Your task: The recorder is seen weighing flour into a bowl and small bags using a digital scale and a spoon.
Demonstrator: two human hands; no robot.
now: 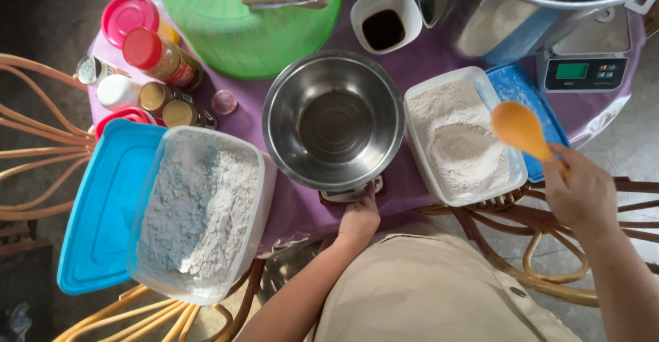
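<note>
My right hand grips the handle of an orange plastic spoon, its bowl raised over the right edge of a clear tub of white flour. My left hand rests its fingertips on a small scale that pokes out from under an empty steel bowl in the middle of the purple-covered table. A second, larger clear tub of flour sits at the left on its blue lid, overhanging the table edge.
Behind the bowl are a green basin, a white cup of dark liquid, a big steel pot and a digital scale. Spice jars and bottles crowd the back left. A blue lid lies under the right tub. Rattan chairs flank the table.
</note>
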